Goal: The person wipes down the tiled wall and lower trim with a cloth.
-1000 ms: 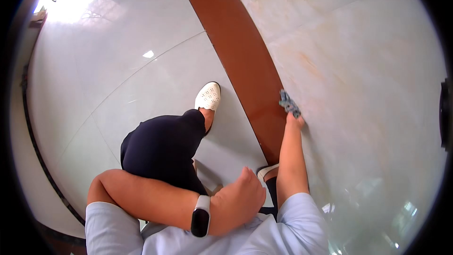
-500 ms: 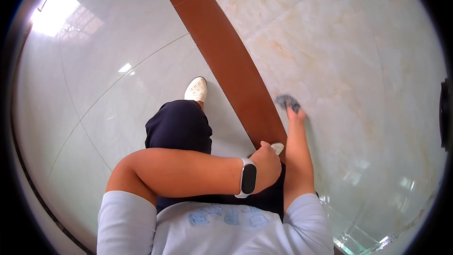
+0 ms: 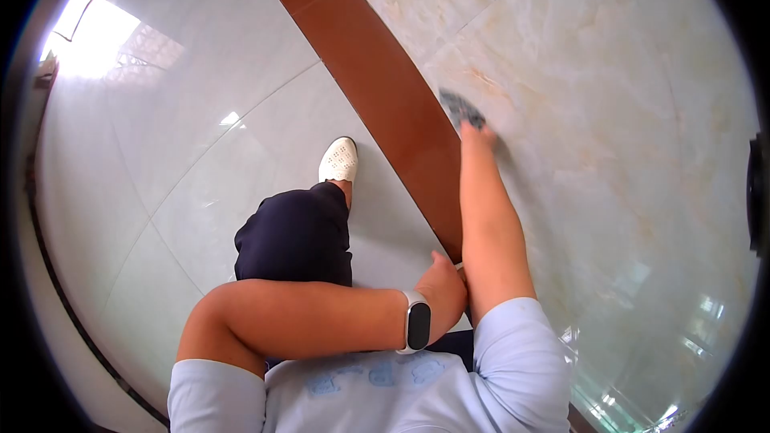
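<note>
My right hand [image 3: 479, 133] is closed on a grey-blue cloth [image 3: 461, 108], which lies against the pale marbled floor [image 3: 593, 152] just right of the brown strip [image 3: 385, 96]. The cloth looks slightly blurred. My left forearm lies across my body above the dark trousers, with a white-banded watch [image 3: 418, 322] at the wrist. Beside my right upper arm is my left hand [image 3: 443, 289], its thumb side showing and its other fingers turned out of sight. Whether it holds anything is hidden.
A white perforated shoe [image 3: 338, 160] stands on the glossy grey tiles [image 3: 200, 152] left of the strip. A dark edge line [image 3: 60, 281] curves along the far left. Bright reflections show on the floor at the upper left and lower right.
My right arm has reached farther forward, carrying the cloth up along the right side of the brown strip. My left hand has shifted slightly left and down from half a second ago.
</note>
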The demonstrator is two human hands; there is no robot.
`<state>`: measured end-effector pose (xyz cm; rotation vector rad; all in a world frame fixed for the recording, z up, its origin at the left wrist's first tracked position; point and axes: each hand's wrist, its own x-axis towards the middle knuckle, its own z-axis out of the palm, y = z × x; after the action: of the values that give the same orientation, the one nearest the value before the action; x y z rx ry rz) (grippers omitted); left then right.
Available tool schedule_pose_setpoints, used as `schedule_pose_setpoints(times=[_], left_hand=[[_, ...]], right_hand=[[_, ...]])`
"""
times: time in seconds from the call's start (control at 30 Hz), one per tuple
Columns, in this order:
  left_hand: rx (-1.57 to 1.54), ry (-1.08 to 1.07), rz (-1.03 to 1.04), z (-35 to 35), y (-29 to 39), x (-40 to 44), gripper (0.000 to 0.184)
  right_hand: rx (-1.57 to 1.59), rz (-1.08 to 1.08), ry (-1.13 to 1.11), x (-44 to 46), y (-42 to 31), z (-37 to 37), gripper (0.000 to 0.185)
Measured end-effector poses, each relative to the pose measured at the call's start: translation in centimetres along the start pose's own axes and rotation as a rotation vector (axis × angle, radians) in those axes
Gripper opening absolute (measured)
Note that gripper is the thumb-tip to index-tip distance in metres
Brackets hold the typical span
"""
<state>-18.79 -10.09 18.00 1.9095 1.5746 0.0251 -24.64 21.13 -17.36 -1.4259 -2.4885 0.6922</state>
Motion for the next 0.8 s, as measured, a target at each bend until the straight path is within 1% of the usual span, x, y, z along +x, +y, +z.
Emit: schedule_pose_setpoints(times=[0.03, 0.07, 0.1, 0.13, 0.17, 0.23, 0.27, 0.3, 0.33, 0.37, 0.43, 0.47, 0.53, 0.57, 0.6, 0.63, 0.7, 0.73, 0.77, 0.8], left_hand=[[0.02, -0.02, -0.003, 0.2, 0.0, 0.2, 0.015], [0.04, -0.039, -0.005, 0.5, 0.0, 0.4, 0.014], [0.048, -0.048, -0.008, 0.6, 0.1, 0.4, 0.013], [0.056, -0.057, -0.012, 0.7, 0.1, 0.3, 0.012], [0.055, -0.055, -0.02, 0.6, 0.4, 0.3, 0.011], [0.062, -0.031, -0.018, 0.4, 0.5, 0.4, 0.009], [0.068, -0.012, -0.009, 0.3, 0.6, 0.3, 0.009], [0.073, 0.007, 0.002, 0.2, 0.7, 0.2, 0.009], [0.073, -0.021, 0.03, 0.0, 0.6, 0.2, 0.009], [0.076, -0.048, 0.058, -0.3, 0.5, 0.2, 0.009], [0.086, -0.046, 0.097, -0.6, 0.6, 0.2, 0.009], [0.091, -0.018, 0.109, -0.5, 0.7, 0.2, 0.01], [0.1, 0.025, 0.105, -0.2, 1.0, 0.6, 0.01], [0.103, 0.038, 0.094, -0.1, 1.3, 1.2, 0.01], [0.104, 0.051, 0.085, 0.1, 1.6, 1.5, 0.01], [0.096, 0.093, 0.068, 0.2, 2.0, 1.6, 0.01], [0.076, 0.168, 0.044, 0.1, 2.4, 1.9, 0.01], [0.006, 0.163, 0.067, -0.2, 2.1, 2.0, 0.011], [-0.013, 0.192, 0.097, -0.2, 1.6, 2.3, 0.011], [-0.034, 0.221, 0.129, 0.2, 1.1, 2.7, 0.011]], right_hand=[[-0.119, -0.03, 0.031, -0.9, 3.4, -0.7, 0.061], [0.062, 0.117, 0.035, -2.2, 7.4, -2.2, 0.059], [0.463, 0.331, 0.077, -4.0, 11.5, -4.1, 0.057], [1.091, 0.624, 0.253, -6.1, 15.0, -7.0, 0.055], [1.261, 0.768, 0.389, -9.0, 19.4, -10.7, 0.053], [1.401, 0.935, 0.688, -14.9, 26.0, -18.5, 0.05], [1.439, 0.981, 0.837, -17.3, 28.3, -21.7, 0.049], [1.471, 1.004, 0.944, -18.9, 30.1, -24.2, 0.048], [1.497, 1.011, 1.016, -20.1, 31.2, -26.2, 0.048], [1.539, 1.014, 0.954, -20.1, 33.4, -26.7, 0.047], [1.627, 1.013, 0.828, -19.0, 40.3, -26.8, 0.046], [1.568, 1.058, 0.788, -17.2, 34.1, -25.7, 0.044], [1.451, 1.143, 0.703, -13.9, 16.8, -24.0, 0.042], [1.713, 1.164, 0.523, -11.7, 14.7, -21.6, 0.043], [1.794, 1.051, 0.305, -10.5, 7.9, -20.6, 0.042], [1.983, 1.038, 0.132, -8.0, 4.0, -18.6, 0.041], [2.152, 0.858, -0.001, -5.4, -10.2, -19.3, 0.041], [2.361, 0.761, -0.258, -2.5, -13.4, -18.5, 0.038], [2.407, 0.913, -0.289, -2.7, -19.5, -21.3, 0.037], [2.475, 0.975, -0.224, -2.6, -23.2, -23.0, 0.035]])
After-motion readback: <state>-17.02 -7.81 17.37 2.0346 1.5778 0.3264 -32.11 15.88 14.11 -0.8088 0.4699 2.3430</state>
